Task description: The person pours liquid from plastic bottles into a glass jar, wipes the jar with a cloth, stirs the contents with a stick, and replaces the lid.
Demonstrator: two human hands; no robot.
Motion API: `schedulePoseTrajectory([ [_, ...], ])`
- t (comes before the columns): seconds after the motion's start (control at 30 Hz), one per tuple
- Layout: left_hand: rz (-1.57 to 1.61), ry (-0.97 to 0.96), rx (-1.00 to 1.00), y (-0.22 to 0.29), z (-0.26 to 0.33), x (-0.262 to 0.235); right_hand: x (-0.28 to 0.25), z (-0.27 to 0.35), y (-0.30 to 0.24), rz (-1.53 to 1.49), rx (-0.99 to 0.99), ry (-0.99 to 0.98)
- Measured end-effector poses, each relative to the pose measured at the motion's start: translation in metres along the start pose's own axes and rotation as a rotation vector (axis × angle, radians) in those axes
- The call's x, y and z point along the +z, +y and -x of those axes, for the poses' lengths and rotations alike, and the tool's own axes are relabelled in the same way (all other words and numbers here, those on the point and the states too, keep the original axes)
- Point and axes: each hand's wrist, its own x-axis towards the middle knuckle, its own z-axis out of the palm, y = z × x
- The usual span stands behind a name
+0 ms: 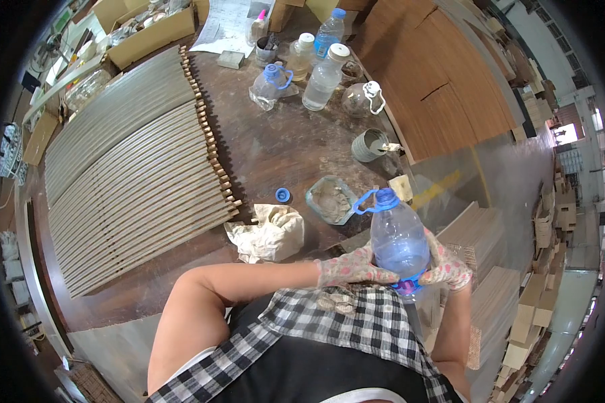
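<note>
Between my two gloved hands, close to my body at the table's right front corner, is a large clear plastic bottle [400, 238] with a blue neck and a blue carrying handle. Its mouth is uncapped. My left hand [359, 266] grips its lower left side, and my right hand [447, 264] wraps the lower right side. Both gloves are pale with pink spots. A blue screw cap [282, 195] lies on the table to the left. Nearer the bottle sits a cut-down clear container [331, 200] with greyish residue inside. A crumpled cream cloth [267, 233] rests by my left forearm.
Rows of long grey strips [134, 161] cover the table's left side. Several bottles, including a tall white-capped bottle [325, 77], stand at the back. A grey tin [370, 145] sits near the right edge, beside an upright brown board [437, 80]. Stacked panels [480, 295] are at right.
</note>
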Motion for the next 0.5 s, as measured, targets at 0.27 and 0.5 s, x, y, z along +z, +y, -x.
schedulePoseTrajectory([
  [0.27,-0.348,0.287,0.363,0.017,-0.005,0.004,-0.009,-0.010,0.057,-0.050,-0.200,0.187],
  [0.5,-0.480,0.414,0.553,0.066,0.000,-0.013,-0.011,-0.053,0.042,0.118,-0.302,0.341],
])
